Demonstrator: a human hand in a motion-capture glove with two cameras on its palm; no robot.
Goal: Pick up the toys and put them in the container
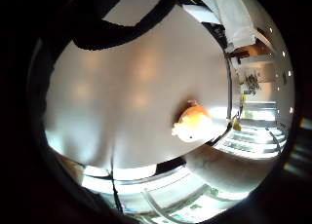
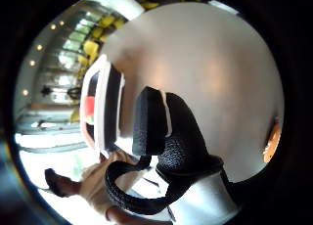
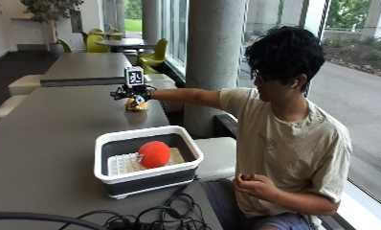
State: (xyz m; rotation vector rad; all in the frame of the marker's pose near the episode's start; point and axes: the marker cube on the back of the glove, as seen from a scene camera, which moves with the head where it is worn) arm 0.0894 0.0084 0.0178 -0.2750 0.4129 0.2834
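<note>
An orange and white toy [image 3: 137, 104] sits on the grey table [image 3: 44, 129], far from the person and near the table's edge by the pillar. The gloved right hand [image 3: 132, 93] hovers just above it at the end of an outstretched arm, fingers spread and apart from the toy. From the little finger side the toy [image 1: 192, 122] lies free on the tabletop; in the thumb side view the toy [image 2: 271, 143] shows past the black thumb [image 2: 161, 124]. The white-rimmed black container [image 3: 148, 165] stands nearer the person and holds a red ball [image 3: 154, 154].
A white grid-like piece [image 3: 121, 164] lies in the container beside the ball. Black cables [image 3: 146, 215] lie at the near table edge. A concrete pillar [image 3: 215, 52] rises right beside the table. The person's bare left hand [image 3: 254, 183] rests in the lap.
</note>
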